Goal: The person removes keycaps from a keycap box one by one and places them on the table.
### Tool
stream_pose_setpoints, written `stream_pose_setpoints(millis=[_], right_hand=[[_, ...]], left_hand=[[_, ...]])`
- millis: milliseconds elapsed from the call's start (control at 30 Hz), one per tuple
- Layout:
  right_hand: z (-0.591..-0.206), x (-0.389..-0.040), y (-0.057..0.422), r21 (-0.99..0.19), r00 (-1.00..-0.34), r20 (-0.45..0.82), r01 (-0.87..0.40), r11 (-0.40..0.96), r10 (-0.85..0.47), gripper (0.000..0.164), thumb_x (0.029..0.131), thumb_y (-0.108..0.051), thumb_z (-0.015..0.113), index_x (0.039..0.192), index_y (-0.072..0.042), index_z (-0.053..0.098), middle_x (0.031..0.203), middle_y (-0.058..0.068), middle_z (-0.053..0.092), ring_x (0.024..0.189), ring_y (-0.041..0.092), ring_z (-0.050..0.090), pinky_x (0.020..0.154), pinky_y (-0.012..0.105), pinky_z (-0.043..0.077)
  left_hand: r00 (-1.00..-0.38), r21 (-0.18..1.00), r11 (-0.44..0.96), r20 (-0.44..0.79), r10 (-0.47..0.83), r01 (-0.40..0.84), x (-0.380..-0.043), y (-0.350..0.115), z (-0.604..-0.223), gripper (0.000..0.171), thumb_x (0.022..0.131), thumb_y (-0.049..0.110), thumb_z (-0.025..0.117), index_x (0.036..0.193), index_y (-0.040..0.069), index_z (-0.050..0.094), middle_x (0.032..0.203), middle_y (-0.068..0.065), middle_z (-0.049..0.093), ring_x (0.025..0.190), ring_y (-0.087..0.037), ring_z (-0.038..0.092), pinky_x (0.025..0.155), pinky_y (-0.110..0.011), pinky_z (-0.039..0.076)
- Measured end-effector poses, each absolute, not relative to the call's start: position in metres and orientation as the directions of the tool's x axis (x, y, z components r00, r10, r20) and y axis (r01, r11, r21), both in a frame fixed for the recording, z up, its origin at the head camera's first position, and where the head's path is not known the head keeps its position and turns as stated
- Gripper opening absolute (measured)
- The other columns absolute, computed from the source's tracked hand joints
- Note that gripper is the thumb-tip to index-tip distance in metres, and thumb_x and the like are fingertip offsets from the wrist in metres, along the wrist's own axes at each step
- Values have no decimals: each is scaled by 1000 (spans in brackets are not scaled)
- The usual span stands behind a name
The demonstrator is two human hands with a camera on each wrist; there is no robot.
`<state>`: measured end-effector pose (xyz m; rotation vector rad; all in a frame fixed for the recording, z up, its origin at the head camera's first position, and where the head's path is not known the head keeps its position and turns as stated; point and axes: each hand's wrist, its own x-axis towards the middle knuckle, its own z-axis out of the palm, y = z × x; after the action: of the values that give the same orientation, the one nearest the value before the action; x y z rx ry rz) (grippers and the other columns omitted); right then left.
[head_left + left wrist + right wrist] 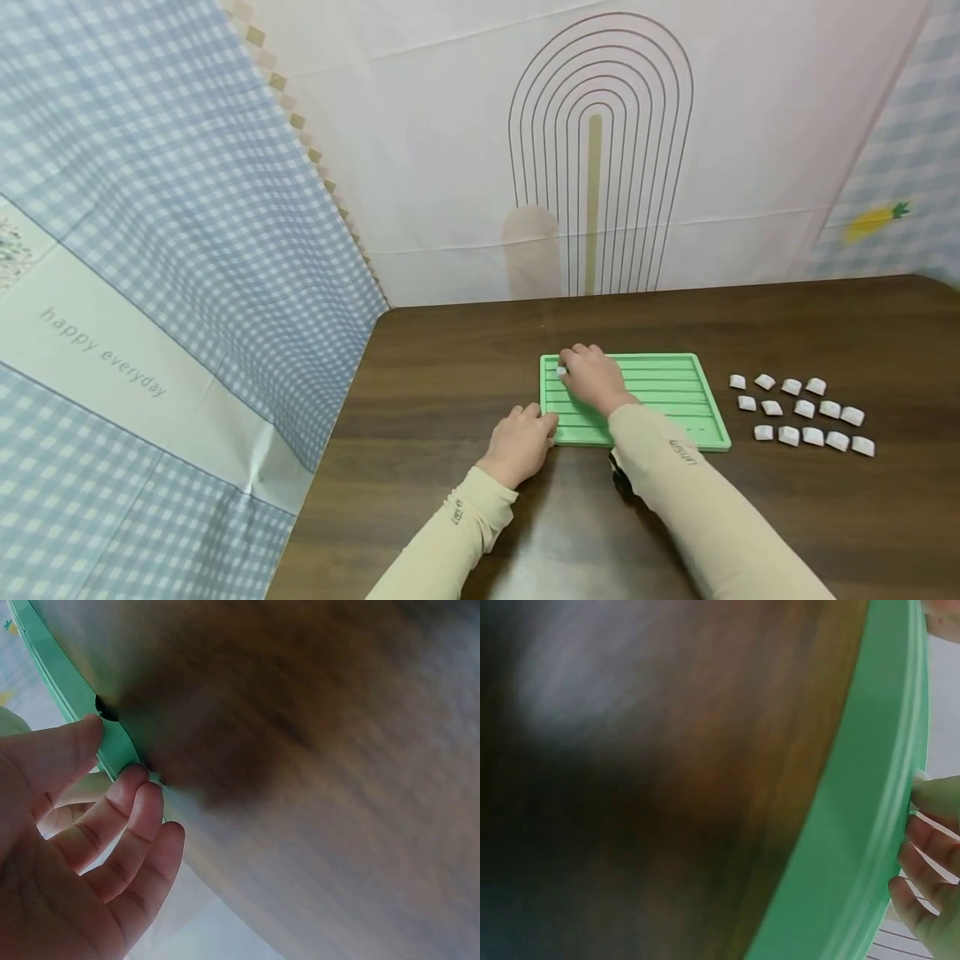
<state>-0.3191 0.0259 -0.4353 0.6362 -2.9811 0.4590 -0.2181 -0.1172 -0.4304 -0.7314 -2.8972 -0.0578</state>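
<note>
A green tray (675,387) with raised parallel ridges lies on the table. My right hand (597,382) reaches over its far left part, thumb and fingertips pinching a small white keycap (561,371) close over the top grooves. In the right wrist view, a white bit of the keycap (920,776) shows at the fingertips, beyond the tray's side wall (847,795). At the tray's near left corner, my left hand (517,446) holds the edge. The left wrist view has its thumb on the green wall (116,746) and its fingers curled against the corner.
Several loose white keycaps (805,408) lie in three rough rows right of the tray. The brown wooden table (450,350) meets a patterned cloth (442,150) at the back and a checked cloth (247,208) at the left. A dark strap (621,479) sits under the right wrist.
</note>
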Motion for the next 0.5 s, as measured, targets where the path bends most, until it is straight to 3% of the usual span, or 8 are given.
stream_pose_setpoints(millis=[167, 300, 500], right_hand=[[-435, -318, 32, -283, -913, 124, -407, 868, -388, 19, 88, -20, 58, 100, -6, 63, 101, 14, 63, 93, 31, 54, 74, 47, 51], [-427, -319, 46, -368, -924, 100, -379, 849, -369, 22, 89, -20, 56, 104, -5, 62, 104, 15, 63, 97, 32, 54, 75, 49, 51], [-397, -328, 122, -458, -956, 123, -291, 840, -265, 27, 88, -21, 55, 108, -3, 60, 109, 22, 62, 96, 35, 56, 73, 56, 49]], left_hand=[[-862, -12, 875, 165, 479, 484, -218, -112, -430, 12, 81, 22, 66, 80, 16, 56, 77, -2, 57, 61, -17, 46, 45, -23, 39], [-869, -3, 880, 154, 470, 476, -219, -111, -431, 11, 82, 22, 66, 80, 16, 56, 77, -2, 56, 61, -16, 46, 46, -22, 39], [-877, 56, 881, 148, 457, 469, -217, -117, -432, 13, 83, 19, 65, 78, 14, 53, 75, -2, 53, 59, -15, 38, 47, -22, 34]])
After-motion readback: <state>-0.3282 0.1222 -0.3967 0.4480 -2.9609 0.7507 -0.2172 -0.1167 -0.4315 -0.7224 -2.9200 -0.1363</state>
